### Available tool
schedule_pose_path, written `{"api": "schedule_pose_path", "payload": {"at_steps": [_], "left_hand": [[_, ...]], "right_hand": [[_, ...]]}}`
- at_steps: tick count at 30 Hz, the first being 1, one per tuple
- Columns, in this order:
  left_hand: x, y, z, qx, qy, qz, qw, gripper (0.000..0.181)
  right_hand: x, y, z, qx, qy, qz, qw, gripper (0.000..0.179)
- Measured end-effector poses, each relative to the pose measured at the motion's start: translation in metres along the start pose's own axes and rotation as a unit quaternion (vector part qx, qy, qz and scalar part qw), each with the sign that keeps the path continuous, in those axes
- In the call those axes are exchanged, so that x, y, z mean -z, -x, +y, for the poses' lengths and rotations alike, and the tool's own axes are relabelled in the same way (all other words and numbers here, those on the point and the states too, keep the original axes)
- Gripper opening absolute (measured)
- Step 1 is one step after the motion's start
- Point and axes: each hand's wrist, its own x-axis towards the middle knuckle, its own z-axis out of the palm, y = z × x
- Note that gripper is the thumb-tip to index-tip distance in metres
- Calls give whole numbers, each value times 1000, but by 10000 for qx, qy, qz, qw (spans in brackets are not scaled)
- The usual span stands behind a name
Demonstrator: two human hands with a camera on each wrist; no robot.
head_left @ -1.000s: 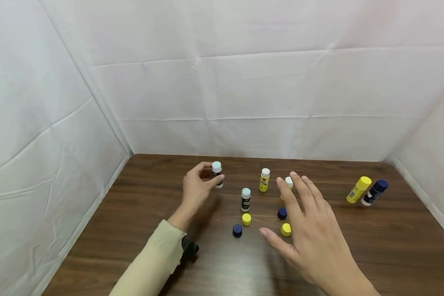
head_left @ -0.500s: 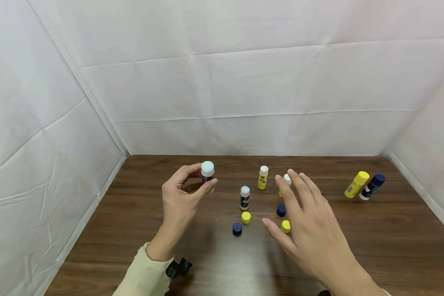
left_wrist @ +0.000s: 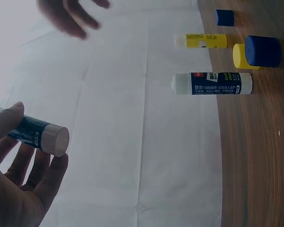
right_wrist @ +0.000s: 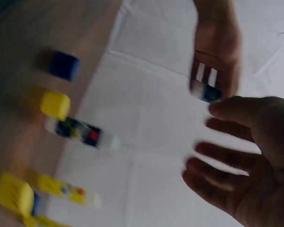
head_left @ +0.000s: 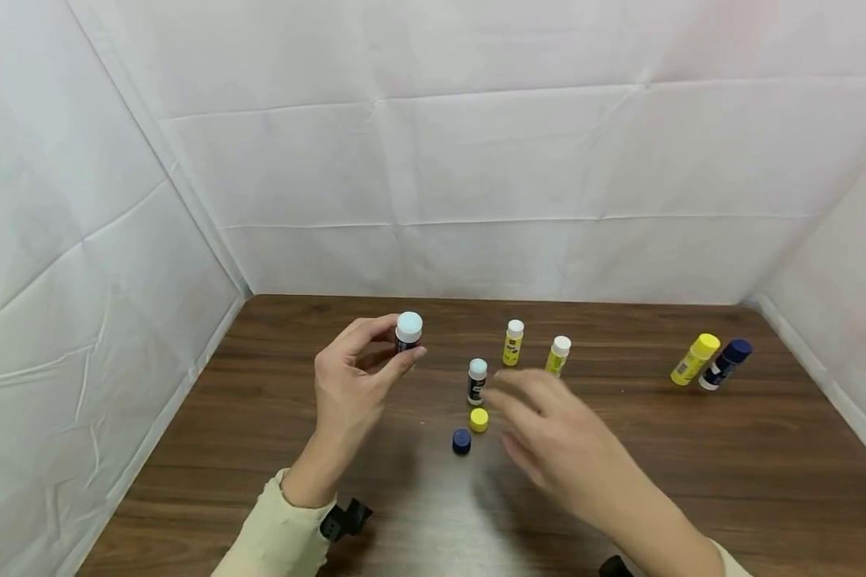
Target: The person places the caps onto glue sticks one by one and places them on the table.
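Observation:
My left hand (head_left: 350, 393) grips an uncapped navy glue stick (head_left: 408, 328) between thumb and fingers, raised above the table with its white end up. In the left wrist view that glue stick (left_wrist: 33, 133) has a clear-white end. My right hand (head_left: 566, 449) hovers to the right with fingers loosely bent; in the right wrist view its fingers (right_wrist: 222, 163) are apart and hold nothing. Near its fingertips stands another navy glue stick (head_left: 477, 386). A yellow cap (head_left: 479, 420) and a blue cap (head_left: 461, 441) lie in front of that stick.
Two yellow glue sticks with white tops, one (head_left: 513, 344) left of the other (head_left: 559, 356), stand behind my right hand. At the right are a yellow-capped stick (head_left: 695, 360) and a blue-capped stick (head_left: 725, 365). White cloth (head_left: 476, 160) walls the brown table (head_left: 260, 401).
My left hand has brought the navy glue stick up and nearer, then steadied. My right hand has swung left with its fingers bending, now covering the second pair of caps in the head view.

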Motion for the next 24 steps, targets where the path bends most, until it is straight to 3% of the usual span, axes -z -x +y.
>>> {"api": "schedule_pose_path", "payload": {"at_steps": [4,7,11,15,24], "left_hand": [[1,-1,2,-130,-66,29,9999,34],[1,-2,3,-232,-83,19,9997,32],[0,-1,3,-322,-114,-14,9994,32],[0,0,3,-399,-195,-26,9990,31],[1,2,1,-490,-254,-64,9985,32]], "right_hand": [[-32,-12,3,168,-419,-945,9945,28],[-53,-21,6,-74,-665,-1601,9848,22],[-74,-28,9,-355,-627,-2161,9737,20],[-88,-30,11,-340,-561,-2473,9667,16],[-101,-31,12,-336,-611,-2656,9616,12]]}}
